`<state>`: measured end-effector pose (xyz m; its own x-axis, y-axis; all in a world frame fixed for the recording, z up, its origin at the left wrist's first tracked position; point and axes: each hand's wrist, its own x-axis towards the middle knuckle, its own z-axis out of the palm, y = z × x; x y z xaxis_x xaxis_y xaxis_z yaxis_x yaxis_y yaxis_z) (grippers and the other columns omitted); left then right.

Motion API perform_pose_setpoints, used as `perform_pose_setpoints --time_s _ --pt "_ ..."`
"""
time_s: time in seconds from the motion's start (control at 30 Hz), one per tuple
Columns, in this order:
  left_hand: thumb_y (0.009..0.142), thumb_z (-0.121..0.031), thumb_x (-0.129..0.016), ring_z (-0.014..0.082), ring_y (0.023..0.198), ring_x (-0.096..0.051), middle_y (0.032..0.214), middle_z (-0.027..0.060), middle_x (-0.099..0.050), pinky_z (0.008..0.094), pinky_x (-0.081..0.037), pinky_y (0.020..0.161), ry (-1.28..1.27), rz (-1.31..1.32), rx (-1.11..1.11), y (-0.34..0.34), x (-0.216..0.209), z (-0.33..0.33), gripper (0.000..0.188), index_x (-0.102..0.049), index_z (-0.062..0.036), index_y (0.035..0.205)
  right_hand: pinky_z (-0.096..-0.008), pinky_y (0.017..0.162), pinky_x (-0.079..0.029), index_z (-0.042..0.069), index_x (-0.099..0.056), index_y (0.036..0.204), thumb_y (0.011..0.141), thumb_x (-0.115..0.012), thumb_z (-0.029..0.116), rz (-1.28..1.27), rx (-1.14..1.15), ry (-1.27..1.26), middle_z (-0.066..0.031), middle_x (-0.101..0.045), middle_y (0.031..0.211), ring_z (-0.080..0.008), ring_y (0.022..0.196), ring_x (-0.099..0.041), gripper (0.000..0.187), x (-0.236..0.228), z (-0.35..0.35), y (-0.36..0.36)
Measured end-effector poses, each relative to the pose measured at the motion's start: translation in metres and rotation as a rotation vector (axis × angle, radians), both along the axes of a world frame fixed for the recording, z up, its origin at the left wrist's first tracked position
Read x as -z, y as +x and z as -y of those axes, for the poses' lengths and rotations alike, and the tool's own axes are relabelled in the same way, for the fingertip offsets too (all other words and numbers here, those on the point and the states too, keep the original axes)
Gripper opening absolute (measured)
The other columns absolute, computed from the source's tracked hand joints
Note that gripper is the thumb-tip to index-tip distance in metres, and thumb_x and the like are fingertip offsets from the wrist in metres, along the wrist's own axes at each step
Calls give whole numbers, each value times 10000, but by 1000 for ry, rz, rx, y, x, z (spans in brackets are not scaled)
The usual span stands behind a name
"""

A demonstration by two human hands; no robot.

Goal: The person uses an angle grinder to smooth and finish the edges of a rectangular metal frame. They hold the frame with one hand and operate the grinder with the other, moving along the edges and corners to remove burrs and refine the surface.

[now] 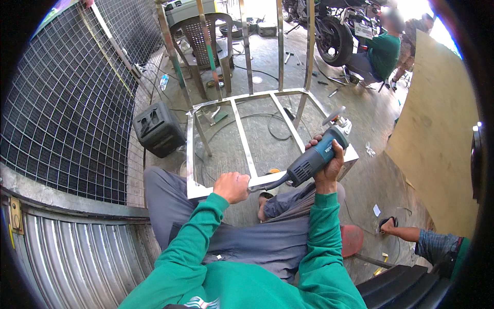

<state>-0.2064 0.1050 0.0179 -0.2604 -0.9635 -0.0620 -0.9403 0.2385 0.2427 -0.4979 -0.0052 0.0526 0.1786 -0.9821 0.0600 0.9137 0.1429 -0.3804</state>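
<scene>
Grinder (319, 154) inspection, centre-right of the frame: an angle grinder with a teal and grey body lies in my right hand (328, 166), fingers closed round its body, the disc end pointing to the upper right. Its cable leaves the rear of the tool toward the lower left. My left hand (232, 186) sits at the centre of the frame, fingers curled shut on the near rail of a steel frame (242, 139), just beside the cable; I cannot tell whether it also pinches the cable. The frame is of bright square tube, a flat rectangle with two cross rails, its near edge resting over my knees and its uprights rising toward the top of the frame.

Surroundings: a black box-shaped unit (158, 129) stands on the concrete floor left of the frame. A wire mesh panel (72, 103) fills the upper left. A plastic chair (206, 46) stands behind the uprights. A person in a green top (383, 51) sits at the upper right beside a motorcycle wheel (334, 41). A plywood sheet (437, 134) leans at the right edge.
</scene>
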Motion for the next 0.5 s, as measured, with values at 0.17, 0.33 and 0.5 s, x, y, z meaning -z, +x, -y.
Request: perform_pose_setpoints --time_s 0.17,0.33,0.5 --pt "860 -179 -643 397 775 -764 832 214 -756 523 -605 710 59 13 -4 -16 20 -25 127 -709 -75 895 -497 969 -577 -29 -559 1215 946 -670 261 -17 -47 36 -178 -667 1069 -317 998 -685 412 4 2 -1" --pt "886 -197 -639 401 764 -765 803 216 -752 524 -606 701 39 15 -22 -22 30 -34 142 -668 -58 882 -484 924 -611 -36 -582 1186 953 -674 259 -57 -59 127 -163 -675 1048 -314 956 -720 387 10 -1 2" --pt "915 -212 -628 391 752 -766 830 208 -759 528 -605 667 30 -13 -4 -23 34 -41 151 -643 -66 948 -475 927 -604 -33 -571 1189 940 -698 274 -122 -83 178 -156 -671 1059 -297 959 -707 415 12 3 10"
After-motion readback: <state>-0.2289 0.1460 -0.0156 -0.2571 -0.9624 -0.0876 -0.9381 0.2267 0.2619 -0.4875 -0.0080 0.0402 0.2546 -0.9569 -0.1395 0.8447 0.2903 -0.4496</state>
